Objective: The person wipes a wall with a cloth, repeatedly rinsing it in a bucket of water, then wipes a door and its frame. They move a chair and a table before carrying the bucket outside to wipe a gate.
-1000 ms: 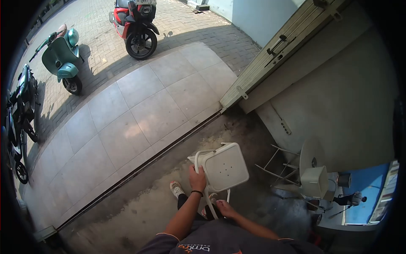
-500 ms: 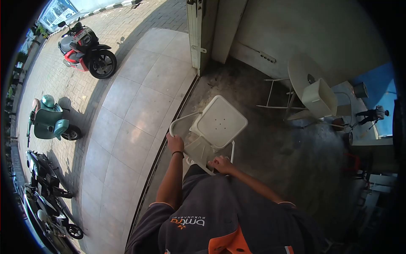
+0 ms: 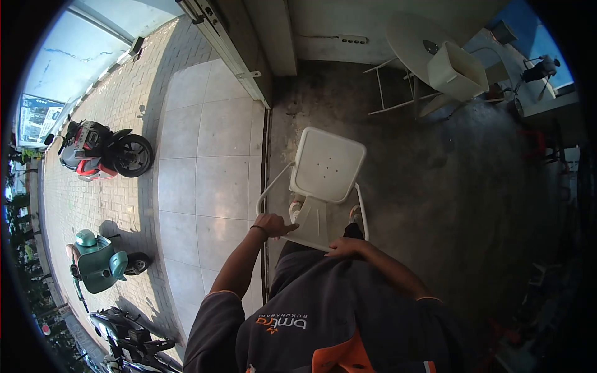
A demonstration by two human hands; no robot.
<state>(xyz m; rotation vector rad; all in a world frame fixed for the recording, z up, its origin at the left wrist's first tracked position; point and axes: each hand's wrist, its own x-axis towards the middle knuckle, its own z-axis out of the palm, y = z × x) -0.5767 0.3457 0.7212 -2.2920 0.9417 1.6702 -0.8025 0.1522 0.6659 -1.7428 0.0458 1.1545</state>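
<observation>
In front of my body is a white chair (image 3: 329, 163) with small holes in its seat, seen from above with its backrest toward me. My left hand (image 3: 273, 225) is closed around the left end of the backrest's top edge, its thumb pointing right along it. At the right end of that edge, close to my shirt, my right hand (image 3: 345, 247) is closed on the chair too; some of its fingers are hidden. My feet show partly through and beside the chair frame.
A round white table (image 3: 407, 40) stands at upper right with a white bin (image 3: 457, 71) beside it. A door track (image 3: 265, 186) divides dark concrete from tiles (image 3: 211, 180) on the left. Outside are a red motorcycle (image 3: 102, 149) and a green scooter (image 3: 99, 267). A person (image 3: 540, 68) is far right.
My view has turned, so the chair now appears more upright and square to me. My left hand has shifted inward along the backrest; both hands stay on the chair.
</observation>
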